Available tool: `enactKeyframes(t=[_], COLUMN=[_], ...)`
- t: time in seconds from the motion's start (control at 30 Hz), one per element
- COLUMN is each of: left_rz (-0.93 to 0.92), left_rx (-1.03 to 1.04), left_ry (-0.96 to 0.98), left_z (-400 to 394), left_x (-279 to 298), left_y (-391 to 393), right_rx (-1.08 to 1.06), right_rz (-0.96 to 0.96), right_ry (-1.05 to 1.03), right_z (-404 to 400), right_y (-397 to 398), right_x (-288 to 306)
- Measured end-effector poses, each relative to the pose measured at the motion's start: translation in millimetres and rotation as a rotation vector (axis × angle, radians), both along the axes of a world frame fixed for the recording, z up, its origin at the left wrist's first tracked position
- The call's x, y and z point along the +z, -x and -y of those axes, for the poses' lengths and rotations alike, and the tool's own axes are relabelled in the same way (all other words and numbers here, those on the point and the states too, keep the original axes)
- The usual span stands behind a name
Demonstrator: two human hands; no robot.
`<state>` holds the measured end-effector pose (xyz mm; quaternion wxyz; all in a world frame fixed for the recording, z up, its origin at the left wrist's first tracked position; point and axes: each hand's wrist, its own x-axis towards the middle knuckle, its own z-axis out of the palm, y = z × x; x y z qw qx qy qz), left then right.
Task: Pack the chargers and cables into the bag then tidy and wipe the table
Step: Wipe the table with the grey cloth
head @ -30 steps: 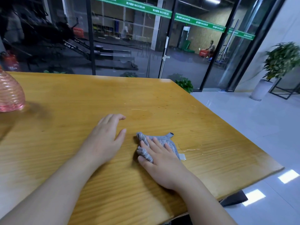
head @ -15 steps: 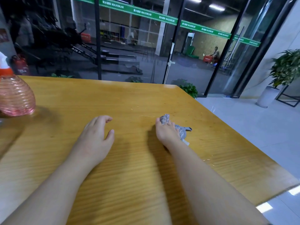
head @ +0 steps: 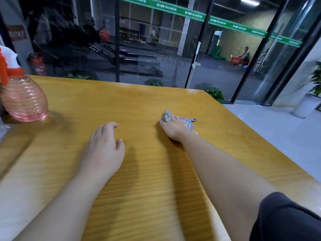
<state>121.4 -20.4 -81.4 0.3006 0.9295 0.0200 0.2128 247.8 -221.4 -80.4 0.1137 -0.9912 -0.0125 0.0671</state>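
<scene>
A small grey cloth (head: 189,124) lies on the yellow wooden table (head: 107,101), far out from me. My right hand (head: 173,128) is stretched forward and presses flat on the cloth, which bunches up at the fingertips. My left hand (head: 104,148) rests on the tabletop to the left of it, fingers loosely bent, holding nothing. No chargers, cables or bag are in view.
A pink ribbed spray bottle (head: 23,100) with an orange and white trigger stands at the table's left edge. The table's right edge drops to a white tiled floor. Glass walls and doors stand behind the table, with potted plants (head: 215,93) beyond it.
My right hand has pushed the cloth away from me across the table, from close in front to arm's length. The left hand stays resting in place.
</scene>
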Motion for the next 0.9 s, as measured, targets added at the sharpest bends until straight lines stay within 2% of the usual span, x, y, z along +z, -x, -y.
enactKeyframes(t=[0.27,0.4,0.6,0.77,0.9], left_rz=[0.022,0.023,0.022,0.03,0.013], left_rx=[0.06,0.067,0.054,0.038,0.057], left_ry=[0.085,0.103,0.14,0.129,0.129], left_z=[-10,-13,-10,-10,-15], left_x=[0,-1,-1,0,0], left_y=[-5,-4,-2,-7,-13], right_rx=[0.406,0.489,0.264,-0.006,-0.085], right_rz=[-0.035,-0.061,-0.07,-0.032,-0.038], right_ry=[-0.016,-0.067,-0.075,-0.194,-0.184], right_z=[-49,-35,10,40,34], right_y=[53,83,51,11,-13], right_x=[3,4,13,10,15])
